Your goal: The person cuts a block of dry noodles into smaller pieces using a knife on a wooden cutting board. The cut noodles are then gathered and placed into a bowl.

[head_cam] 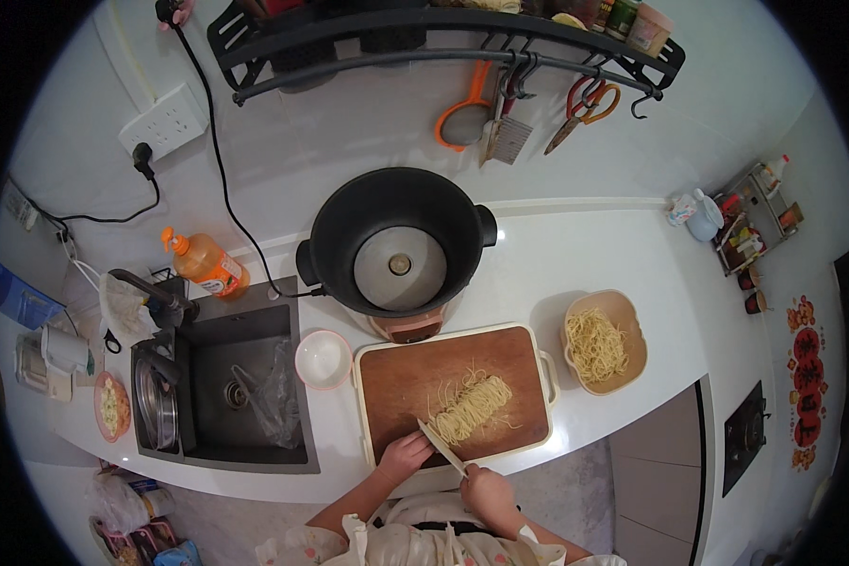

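Observation:
A knife [439, 446] is gripped by its handle in my right hand [488, 495], its blade slanting up and left. The blade lies along the near left end of a heap of thin yellow noodles [470, 410] on the wooden cutting board [396, 378]. My left hand [405, 456] rests at the board's near left part, fingertips close to the blade's tip. Whether those fingers touch the blade or hold anything is hard to see. The board has a cream rim with a handle [550, 378] on its right. Short loose strands lie around the heap.
A deep black electric pot [400, 205] stands behind the board. More noodles fill a beige container [640, 354] at right. To the left are a white bowl [323, 359] and a sink [205, 396] with a plastic bag [279, 410]. Scissors [581, 113] hang on the rail above.

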`<state>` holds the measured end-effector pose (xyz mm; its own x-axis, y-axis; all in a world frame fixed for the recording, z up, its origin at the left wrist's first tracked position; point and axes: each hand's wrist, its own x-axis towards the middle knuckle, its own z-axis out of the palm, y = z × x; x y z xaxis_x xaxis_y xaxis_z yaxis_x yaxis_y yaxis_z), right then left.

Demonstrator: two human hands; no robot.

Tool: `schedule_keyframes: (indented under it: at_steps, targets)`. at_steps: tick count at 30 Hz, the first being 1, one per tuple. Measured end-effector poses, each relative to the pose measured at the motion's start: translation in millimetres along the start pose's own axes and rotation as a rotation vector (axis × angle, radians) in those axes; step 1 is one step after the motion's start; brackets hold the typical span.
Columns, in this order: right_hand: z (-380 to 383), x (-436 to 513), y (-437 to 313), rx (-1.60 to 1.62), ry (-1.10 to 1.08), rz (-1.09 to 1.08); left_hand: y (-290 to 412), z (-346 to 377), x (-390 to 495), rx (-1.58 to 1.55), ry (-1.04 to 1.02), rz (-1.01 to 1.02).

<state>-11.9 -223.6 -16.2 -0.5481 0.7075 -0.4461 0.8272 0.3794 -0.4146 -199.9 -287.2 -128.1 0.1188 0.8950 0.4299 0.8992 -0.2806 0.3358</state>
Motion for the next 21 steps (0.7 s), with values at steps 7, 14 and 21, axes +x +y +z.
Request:
schedule_keyframes:
  at_steps: [7, 14, 21]
  targets:
    - [8, 20, -2, 0.041, 0.038, -0.037, 0, -5, 3, 0.005, -0.009, 0.012]
    - [17, 45, 6, 0.267, 0.304, -0.015, 4, -5, 8, -0.011, 0.021, -0.011]
    - [3, 6, 7, 0.175, 0.100, -0.058, 2, -4, 6, 0.046, 0.036, 0.031]
